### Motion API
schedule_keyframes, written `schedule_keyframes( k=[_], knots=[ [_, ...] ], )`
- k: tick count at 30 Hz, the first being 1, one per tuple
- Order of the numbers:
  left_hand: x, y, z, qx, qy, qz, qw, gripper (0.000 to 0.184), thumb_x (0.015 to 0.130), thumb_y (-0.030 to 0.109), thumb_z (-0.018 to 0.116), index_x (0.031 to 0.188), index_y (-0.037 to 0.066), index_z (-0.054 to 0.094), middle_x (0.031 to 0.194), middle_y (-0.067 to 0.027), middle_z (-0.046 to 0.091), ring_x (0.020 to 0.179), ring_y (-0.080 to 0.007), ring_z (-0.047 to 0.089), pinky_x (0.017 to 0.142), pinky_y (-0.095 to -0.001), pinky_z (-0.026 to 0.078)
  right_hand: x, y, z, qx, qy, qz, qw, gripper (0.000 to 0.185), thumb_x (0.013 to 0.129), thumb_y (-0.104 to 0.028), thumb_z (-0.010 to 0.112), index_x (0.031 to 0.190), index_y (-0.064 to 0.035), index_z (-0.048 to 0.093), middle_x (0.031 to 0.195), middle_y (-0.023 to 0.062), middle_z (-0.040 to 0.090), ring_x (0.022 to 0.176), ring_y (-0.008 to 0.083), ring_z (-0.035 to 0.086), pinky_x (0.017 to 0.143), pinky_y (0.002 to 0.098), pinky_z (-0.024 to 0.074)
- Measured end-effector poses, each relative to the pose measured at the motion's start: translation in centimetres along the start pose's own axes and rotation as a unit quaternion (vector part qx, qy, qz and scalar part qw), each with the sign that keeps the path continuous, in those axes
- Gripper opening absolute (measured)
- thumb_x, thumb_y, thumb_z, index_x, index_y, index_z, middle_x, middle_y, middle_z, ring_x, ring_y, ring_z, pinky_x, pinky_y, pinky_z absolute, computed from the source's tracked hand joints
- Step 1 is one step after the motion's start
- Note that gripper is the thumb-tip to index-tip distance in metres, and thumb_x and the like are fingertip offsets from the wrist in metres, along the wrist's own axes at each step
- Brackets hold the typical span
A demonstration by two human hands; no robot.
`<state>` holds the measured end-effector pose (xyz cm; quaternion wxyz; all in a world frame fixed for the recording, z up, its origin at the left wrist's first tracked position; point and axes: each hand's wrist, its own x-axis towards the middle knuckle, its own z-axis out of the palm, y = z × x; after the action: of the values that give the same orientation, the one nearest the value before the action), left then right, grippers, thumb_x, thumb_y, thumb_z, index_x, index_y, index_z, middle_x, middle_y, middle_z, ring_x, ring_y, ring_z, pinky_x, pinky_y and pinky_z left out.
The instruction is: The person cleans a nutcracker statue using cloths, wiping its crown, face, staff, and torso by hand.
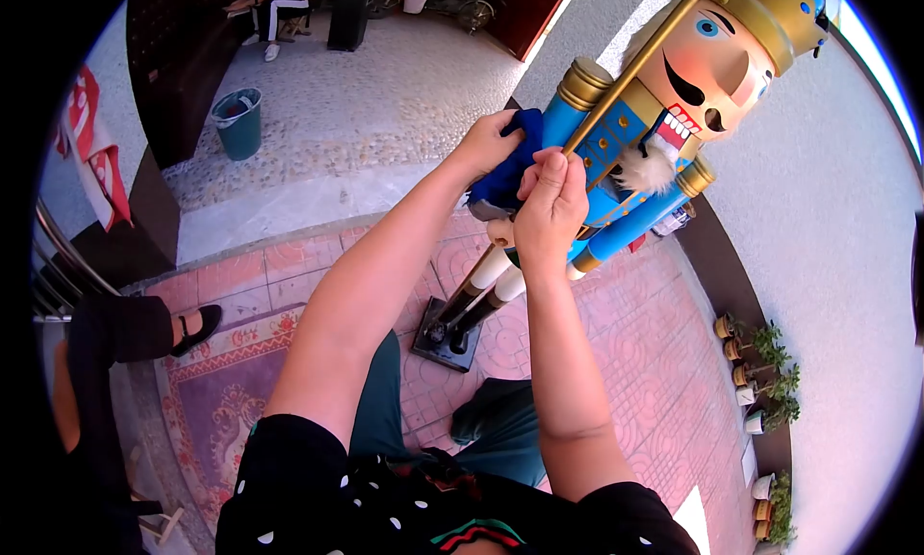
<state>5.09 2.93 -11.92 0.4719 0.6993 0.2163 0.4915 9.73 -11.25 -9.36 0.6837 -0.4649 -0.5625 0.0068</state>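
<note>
A large painted nutcracker figure (602,143) in blue and gold stands in front of me, tilted in the view, on a black base (442,335). It has a black moustache, bared teeth and a white tuft of beard. My left hand (489,143) is closed on a dark blue cloth (521,160), which lies against the figure's arm on the left side. My right hand (552,206) is wrapped round the lower part of a thin gold staff (630,72) that slants up past the figure's face. The staff's lower end is hidden.
A green bin (239,124) stands at the far left on pebbled ground. A person's legs (281,18) show at the back, and another person's shoe (198,329) at left. A patterned mat (236,387) lies on the pink tiles. Potted plants (765,353) line the right wall.
</note>
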Motion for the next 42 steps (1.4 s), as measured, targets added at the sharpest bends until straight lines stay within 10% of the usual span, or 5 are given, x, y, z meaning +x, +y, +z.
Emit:
schedule_keyframes(
  k=[2,8,18,42],
  knots=[
    [-0.1,2.3,1.0,-0.201,0.022,0.013,0.979,0.027,0.092,0.009,0.053,0.118,0.006,0.060,0.108,-0.0073,0.064,0.095,-0.0139,0.059,0.085,-0.0279,0.048,-0.1,0.0,0.0,0.008,-0.007,0.000,1.000,0.032,0.103,-0.026,0.041,0.088,-0.0004,0.053,0.063,0.0006,0.046,0.054,0.0062,0.042,0.048,0.0217,0.0343],
    [1.7,2.9,1.4,-0.244,0.014,-0.022,0.969,0.031,0.094,0.010,0.049,0.123,0.006,0.056,0.112,-0.0064,0.062,0.100,-0.0139,0.058,0.088,-0.0278,0.047,-0.1,0.6,0.2,0.027,-0.004,0.013,1.000,0.033,0.103,-0.028,0.039,0.088,-0.0010,0.051,0.063,0.0003,0.044,0.053,0.0068,0.040,0.048,0.0220,0.0334],
    [1.6,3.0,1.7,-0.267,-0.003,0.120,0.956,0.029,0.093,0.010,0.051,0.122,0.005,0.058,0.112,-0.0059,0.063,0.100,-0.0117,0.058,0.090,-0.0260,0.047,-0.1,1.1,0.0,0.099,-0.011,0.018,0.995,0.032,0.103,-0.028,0.040,0.088,-0.0020,0.051,0.061,-0.0019,0.041,0.050,0.0046,0.038,0.044,0.0204,0.0287],
    [1.3,-0.7,1.8,-0.256,-0.008,0.064,0.965,0.036,0.090,0.011,0.054,0.126,0.005,0.054,0.118,-0.0110,0.060,0.105,-0.0163,0.058,0.091,-0.0285,0.046,0.0,1.5,0.6,0.123,-0.004,0.027,0.992,0.033,0.102,-0.031,0.041,0.087,-0.0030,0.049,0.060,-0.0029,0.039,0.050,0.0037,0.036,0.044,0.0201,0.0280]
  ],
)
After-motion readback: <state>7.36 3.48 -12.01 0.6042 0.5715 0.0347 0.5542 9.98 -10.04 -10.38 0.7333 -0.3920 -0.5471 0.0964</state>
